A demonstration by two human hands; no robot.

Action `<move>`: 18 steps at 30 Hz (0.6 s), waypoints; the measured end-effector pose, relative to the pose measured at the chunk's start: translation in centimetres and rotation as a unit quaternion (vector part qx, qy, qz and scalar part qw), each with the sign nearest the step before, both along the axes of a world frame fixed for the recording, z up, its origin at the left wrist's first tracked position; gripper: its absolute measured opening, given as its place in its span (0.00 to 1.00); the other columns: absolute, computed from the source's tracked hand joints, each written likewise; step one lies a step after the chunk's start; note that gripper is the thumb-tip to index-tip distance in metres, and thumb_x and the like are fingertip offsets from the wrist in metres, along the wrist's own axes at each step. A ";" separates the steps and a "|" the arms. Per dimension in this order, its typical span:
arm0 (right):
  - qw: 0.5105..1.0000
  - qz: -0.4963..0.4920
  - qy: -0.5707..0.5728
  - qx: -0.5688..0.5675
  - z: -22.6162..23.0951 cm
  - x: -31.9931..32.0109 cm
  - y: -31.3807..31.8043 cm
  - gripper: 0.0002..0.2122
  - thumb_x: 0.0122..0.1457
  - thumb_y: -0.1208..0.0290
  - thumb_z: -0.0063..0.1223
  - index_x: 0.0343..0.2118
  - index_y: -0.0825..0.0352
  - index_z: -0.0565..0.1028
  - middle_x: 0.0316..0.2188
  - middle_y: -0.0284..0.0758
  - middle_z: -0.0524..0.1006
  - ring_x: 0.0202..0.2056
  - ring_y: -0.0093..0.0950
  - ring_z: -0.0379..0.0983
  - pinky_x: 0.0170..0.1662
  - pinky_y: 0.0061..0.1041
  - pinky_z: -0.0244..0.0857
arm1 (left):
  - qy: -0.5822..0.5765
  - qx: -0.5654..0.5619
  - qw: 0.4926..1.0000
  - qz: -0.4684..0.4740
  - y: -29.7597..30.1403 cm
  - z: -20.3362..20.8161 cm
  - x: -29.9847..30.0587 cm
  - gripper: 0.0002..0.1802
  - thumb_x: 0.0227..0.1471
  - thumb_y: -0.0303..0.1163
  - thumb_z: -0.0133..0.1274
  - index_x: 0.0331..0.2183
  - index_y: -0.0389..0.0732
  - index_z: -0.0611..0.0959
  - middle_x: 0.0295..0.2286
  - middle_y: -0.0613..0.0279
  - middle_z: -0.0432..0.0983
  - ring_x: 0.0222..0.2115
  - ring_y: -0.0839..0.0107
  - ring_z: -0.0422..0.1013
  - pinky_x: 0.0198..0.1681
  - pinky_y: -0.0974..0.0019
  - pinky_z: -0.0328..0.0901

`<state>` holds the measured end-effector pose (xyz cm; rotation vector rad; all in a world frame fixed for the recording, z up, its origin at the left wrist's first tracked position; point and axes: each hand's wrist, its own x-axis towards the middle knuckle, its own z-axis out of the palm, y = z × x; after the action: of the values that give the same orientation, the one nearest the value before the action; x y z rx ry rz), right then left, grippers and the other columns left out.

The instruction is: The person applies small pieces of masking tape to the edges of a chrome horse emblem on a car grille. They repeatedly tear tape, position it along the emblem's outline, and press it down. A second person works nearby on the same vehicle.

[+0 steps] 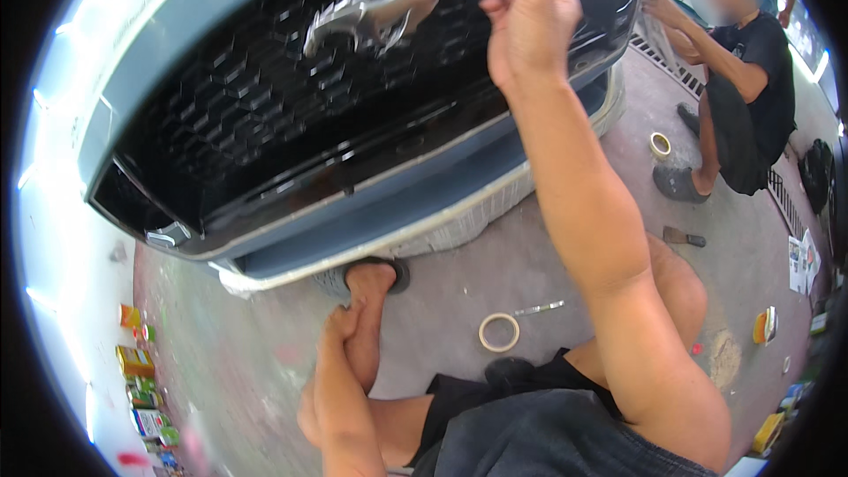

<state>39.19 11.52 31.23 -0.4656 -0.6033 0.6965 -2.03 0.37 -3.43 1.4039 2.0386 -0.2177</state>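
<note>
Black grille (265, 115) on the car bumper (389, 212) is touched near its silver badge (371, 13) by the right hand (528, 18), fingers loosely curled, nothing gripped. The left hand (340, 336) is wrapped around a shin. Tape roll (499, 332) lies unused; little looks done.

bumper (415, 203): showing grey-blue paint around its frame
grille (256, 97): showing glossy black in a honeycomb pattern
emblem (380, 9): shining chrome silver
floor (565, 274): showing dull grey-pink with pale stains
tape roll (499, 332): lying cream-white, near the floor's middle
second tape roll (660, 145): showing yellowish
cans (141, 380): showing green, yellow and orange along the floor's left edge
shorts (539, 433): showing dark grey
</note>
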 end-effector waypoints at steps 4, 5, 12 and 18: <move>0.939 -0.242 -0.231 0.076 -1.6 1.5 -2.3 0.18 0.63 0.76 0.57 0.55 0.74 0.72 0.31 0.31 0.74 0.27 0.19 0.68 0.29 0.18 0.63 | -0.007 -0.020 1.000 -0.021 0.8 1.1 1.7 0.56 0.57 0.71 0.42 0.59 0.22 0.71 0.59 0.26 0.65 0.64 0.41 0.61 0.67 0.49 0.54; 0.885 -0.313 -0.323 0.120 -2.0 2.0 -2.6 0.16 0.63 0.78 0.56 0.53 0.73 0.74 0.30 0.32 0.74 0.26 0.20 0.68 0.28 0.19 0.63 | -0.004 -0.022 1.000 -0.018 0.7 1.1 1.4 0.56 0.57 0.71 0.42 0.59 0.22 0.71 0.59 0.27 0.65 0.64 0.41 0.61 0.67 0.49 0.54; 0.652 -0.458 -0.565 0.215 0.9 3.4 -1.7 0.14 0.55 0.84 0.54 0.44 0.69 0.81 0.23 0.41 0.78 0.22 0.37 0.76 0.26 0.30 0.70 | 0.017 -0.032 0.999 -0.006 0.2 2.1 1.7 0.56 0.58 0.71 0.40 0.60 0.22 0.70 0.59 0.29 0.66 0.64 0.42 0.60 0.68 0.49 0.53; 0.630 -0.445 -0.612 0.174 2.1 3.1 -1.8 0.14 0.55 0.81 0.54 0.44 0.64 0.82 0.26 0.40 0.81 0.25 0.39 0.80 0.28 0.34 0.73 | 0.018 -0.027 0.999 -0.009 0.3 1.7 1.4 0.55 0.58 0.71 0.40 0.60 0.23 0.71 0.59 0.29 0.65 0.64 0.43 0.60 0.68 0.49 0.53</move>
<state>42.33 9.76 33.33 -0.7574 -1.5873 -0.8580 -0.63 0.63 -1.72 1.3947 2.0351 -0.3046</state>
